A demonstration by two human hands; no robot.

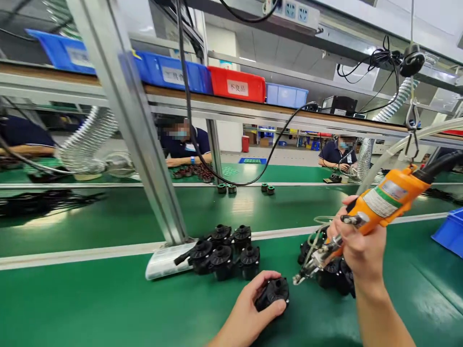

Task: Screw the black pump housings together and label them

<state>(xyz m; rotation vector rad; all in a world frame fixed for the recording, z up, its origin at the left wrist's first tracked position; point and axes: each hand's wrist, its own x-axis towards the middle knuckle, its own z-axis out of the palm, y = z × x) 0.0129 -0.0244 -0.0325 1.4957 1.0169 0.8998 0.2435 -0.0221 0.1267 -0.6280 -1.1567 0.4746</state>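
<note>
With the frame's centre as the hub, the held black housing (278, 290) sits at 5 o'clock, low over the green surface (173, 308); whether its underside touches that surface cannot be told. The left hand (253, 306) comes in from 7 o'clock and grips it, fingers curled over the far side and thumb pressed along the near side. The housing's short round stub faces mostly upward, so its main axis stands roughly upright; its lower part is hidden by the hand. At 2 to 3 o'clock from the housing, the right hand (361, 246) is closed around the orange power screwdriver (394, 197). The tool's long axis runs slantwise from 2 o'clock at its cable end to 8 o'clock at its metal nose, which points down toward the housing and ends just beside it, apart from it. A metal hook (412, 118) hangs above the tool's rear end. At 10 o'clock from the held housing stands a cluster of similar black parts (220, 260), stubs upward, the leftmost one sending a side spout toward 8 to 9 o'clock. More black parts (327, 277) lie at 2 to 3 o'clock, partly hidden behind the tool and right hand. A blue bin (450, 233) sits at 3 o'clock by the frame's edge.
</note>
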